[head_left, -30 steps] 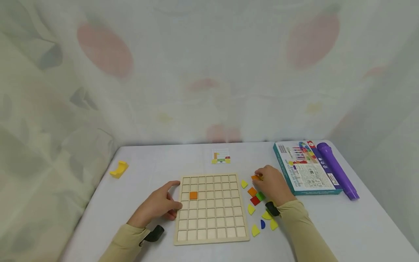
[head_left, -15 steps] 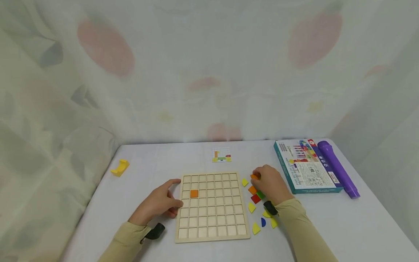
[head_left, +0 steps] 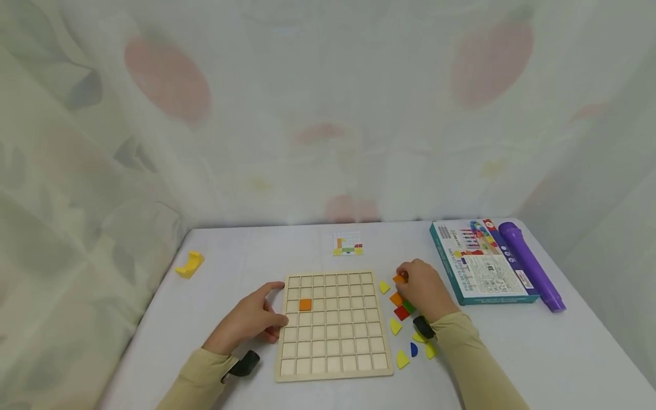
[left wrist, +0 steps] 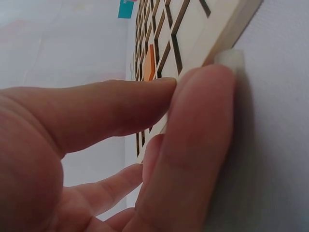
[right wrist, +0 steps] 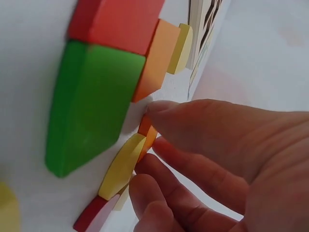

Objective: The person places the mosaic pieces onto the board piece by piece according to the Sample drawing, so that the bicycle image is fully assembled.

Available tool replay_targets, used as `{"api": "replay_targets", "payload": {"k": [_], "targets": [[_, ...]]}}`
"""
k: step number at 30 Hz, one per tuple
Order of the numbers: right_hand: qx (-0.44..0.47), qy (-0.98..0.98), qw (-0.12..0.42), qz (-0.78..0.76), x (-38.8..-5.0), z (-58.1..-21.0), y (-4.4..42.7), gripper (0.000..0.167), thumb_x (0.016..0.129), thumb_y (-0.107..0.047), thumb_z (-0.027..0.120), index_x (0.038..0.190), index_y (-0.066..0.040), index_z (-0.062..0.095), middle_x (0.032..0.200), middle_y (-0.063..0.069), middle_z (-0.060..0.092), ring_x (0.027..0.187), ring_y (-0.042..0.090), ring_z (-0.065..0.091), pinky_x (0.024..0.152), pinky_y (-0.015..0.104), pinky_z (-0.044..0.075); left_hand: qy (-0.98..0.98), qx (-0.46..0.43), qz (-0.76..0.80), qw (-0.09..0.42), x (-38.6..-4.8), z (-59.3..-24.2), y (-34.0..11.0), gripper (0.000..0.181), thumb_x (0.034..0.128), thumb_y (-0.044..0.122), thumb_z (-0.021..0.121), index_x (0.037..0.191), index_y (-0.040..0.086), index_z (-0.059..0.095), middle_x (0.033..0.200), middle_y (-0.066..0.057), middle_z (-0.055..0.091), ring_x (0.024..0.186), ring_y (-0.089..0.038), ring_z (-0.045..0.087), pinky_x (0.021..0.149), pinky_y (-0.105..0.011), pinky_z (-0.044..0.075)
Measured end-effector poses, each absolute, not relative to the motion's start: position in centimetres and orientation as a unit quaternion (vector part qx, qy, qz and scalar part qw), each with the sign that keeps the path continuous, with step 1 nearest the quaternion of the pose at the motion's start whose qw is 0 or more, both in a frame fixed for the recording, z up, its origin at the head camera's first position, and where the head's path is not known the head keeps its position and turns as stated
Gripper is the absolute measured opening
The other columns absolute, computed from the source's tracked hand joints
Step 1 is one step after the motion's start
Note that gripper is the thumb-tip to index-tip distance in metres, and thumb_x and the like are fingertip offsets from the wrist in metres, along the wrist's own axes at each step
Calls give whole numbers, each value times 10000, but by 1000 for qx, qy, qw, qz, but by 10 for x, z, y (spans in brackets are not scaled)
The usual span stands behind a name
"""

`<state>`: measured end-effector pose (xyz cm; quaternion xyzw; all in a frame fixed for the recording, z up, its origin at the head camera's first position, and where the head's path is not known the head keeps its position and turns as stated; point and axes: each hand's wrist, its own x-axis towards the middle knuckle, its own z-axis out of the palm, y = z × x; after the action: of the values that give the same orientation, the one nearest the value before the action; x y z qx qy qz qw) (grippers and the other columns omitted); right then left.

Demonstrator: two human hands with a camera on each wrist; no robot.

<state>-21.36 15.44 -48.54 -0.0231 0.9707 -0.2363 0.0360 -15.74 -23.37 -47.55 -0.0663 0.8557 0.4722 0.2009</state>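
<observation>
A wooden grid board [head_left: 333, 377] lies flat on the table, with one orange square tile [head_left: 305, 304] in a left-hand cell. My left hand [head_left: 248, 319] holds the board's left edge; in the left wrist view, thumb and finger meet at the rim. To the board's right, my right hand [head_left: 424, 287] pinches another orange tile [right wrist: 147, 140] between thumb and fingers, low over the table. Near it lie a third orange tile [head_left: 396, 299], a red tile [head_left: 402, 312], a green tile [right wrist: 96, 96] and a yellow piece [right wrist: 123, 166]. My right hand partly hides this group.
Several yellow pieces [head_left: 402, 359] and a blue half-round piece [head_left: 414, 349] lie right of the board. A pattern card [head_left: 348, 244] is behind it. A box [head_left: 484, 262] and a purple tube [head_left: 530, 265] stand back right; a yellow curved piece [head_left: 190, 265] lies far left.
Both hands keep nearly the same places. The orange tile at my right fingertips shifts and tilts slightly; the view itself moves a little. The tile on the board stays in its cell.
</observation>
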Motion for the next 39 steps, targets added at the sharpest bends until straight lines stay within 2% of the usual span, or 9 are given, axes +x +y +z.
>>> {"api": "replay_targets", "payload": {"k": [11,20,23,28,36,39], "targets": [[-5,965,60,-255,-213,-481,157,318,951,-141,815,1233,-6,762,1094,132,686,954,275,596,896,422,614,855,-66,472,204,-158,-475,-234,923,856,79,874,1649,212,421,948,-158,619,670,-242,731,611,-374,660],[-20,966,58,-252,-214,-478,158,303,941,-93,789,1229,-3,766,1123,152,688,980,295,594,924,453,606,856,-66,472,202,-158,-477,-234,922,859,82,865,1652,221,416,939,-163,630,663,-239,734,614,-368,660],[-13,963,67,-260,-211,-478,157,312,950,-105,790,1248,-14,763,1154,147,690,1002,293,597,946,454,607,858,-63,469,201,-157,-477,-232,925,859,66,854,1658,202,408,944,-164,621,652,-239,727,595,-368,657],[-15,958,74,-277,-207,-474,155,308,964,-122,785,1260,-39,770,1166,131,697,997,273,599,909,426,609,857,-61,470,203,-156,-476,-230,926,861,46,842,1663,185,401,944,-168,617,647,-240,720,583,-363,656],[-47,950,76,-298,-199,-464,138,314,982,-167,782,1287,-95,774,1233,86,711,1115,270,639,1029,491,609,853,-62,474,210,-155,-471,-232,936,856,68,849,1665,211,401,940,-170,629,661,-243,730,613,-369,660],[-78,953,67,-286,-193,-464,123,304,963,-157,810,1260,-98,787,1181,52,717,1062,231,645,986,432,618,847,-58,483,213,-156,-472,-233,940,857,65,860,1665,204,400,936,-175,632,662,-243,733,616,-374,665]]}}
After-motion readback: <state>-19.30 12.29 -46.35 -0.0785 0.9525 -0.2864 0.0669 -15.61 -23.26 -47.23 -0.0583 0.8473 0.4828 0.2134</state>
